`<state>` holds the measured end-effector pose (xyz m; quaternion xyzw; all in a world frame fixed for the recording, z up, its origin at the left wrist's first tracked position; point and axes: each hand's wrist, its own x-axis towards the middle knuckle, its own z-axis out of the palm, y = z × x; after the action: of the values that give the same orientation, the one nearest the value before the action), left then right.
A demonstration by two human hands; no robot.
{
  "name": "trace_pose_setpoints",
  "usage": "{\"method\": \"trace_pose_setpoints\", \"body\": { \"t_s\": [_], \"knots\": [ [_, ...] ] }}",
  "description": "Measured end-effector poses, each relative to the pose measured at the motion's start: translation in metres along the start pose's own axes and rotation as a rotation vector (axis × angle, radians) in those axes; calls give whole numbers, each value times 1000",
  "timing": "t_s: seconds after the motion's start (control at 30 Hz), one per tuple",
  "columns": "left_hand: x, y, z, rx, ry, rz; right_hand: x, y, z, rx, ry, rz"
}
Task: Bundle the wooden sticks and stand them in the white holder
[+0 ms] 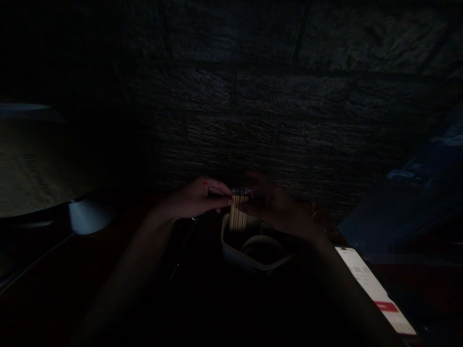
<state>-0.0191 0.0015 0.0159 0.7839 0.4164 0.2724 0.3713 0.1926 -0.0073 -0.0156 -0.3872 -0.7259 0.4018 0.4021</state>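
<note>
Wooden sticks stand upright in the pale container; left hand pinches their top, right hand alongside, closure unclear. Step: apparently handling the clear wrap; next calls for a steady hold.

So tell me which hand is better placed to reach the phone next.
Likely the right hand: the phone lies on that side, beside the right forearm. The left hand is farther, beyond the sticks.

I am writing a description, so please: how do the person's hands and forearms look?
Both forearms look bare, with no sleeve or glove visible. The left hand bears a small red mark; the right hand is too dark for details.
</note>
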Motion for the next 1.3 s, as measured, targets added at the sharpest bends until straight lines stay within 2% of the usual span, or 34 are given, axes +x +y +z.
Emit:
{"method": "trace_pose_setpoints", "body": {
  "t_s": [0.23,0.33,0.43,0.57,0.67,0.77,0.87,0.97,1.07,1.17,1.23,1.3],
  "knots": [
    [-4,1,-8,25,51,12,-6,-8,-4,24,15,-1],
    [-9,2,-13,14,129,2,-12,-19,-8,-35,57,7],
    [-14,6,-18,41,235,-1,-19,-31,-13,-103,129,-48],
    [-21,14,-22,39,452,60,-32,-51,-24,-62,199,-87],
    [-23,15,-20,-13,665,35,-45,-65,-33,-80,265,-127],
    [-24,3,-11,14,837,69,-58,-76,-39,-138,363,-204],
    [-30,-22,3,35,966,67,-64,-83,-37,-140,432,-273],
    [-44,-52,17,126,1081,52,-64,-88,-29,-125,370,-291],
    [-57,-77,24,226,1139,44,-66,-84,-18,-202,226,-248],
    [-65,-91,28,257,1146,49,-80,-70,-4,-285,-24,-181],
    [-68,-96,30,280,1126,53,-98,-54,5,-355,-210,-150],
    [-69,-98,31,301,1100,59,-121,-34,11,-442,-339,-118]
  ]
}}
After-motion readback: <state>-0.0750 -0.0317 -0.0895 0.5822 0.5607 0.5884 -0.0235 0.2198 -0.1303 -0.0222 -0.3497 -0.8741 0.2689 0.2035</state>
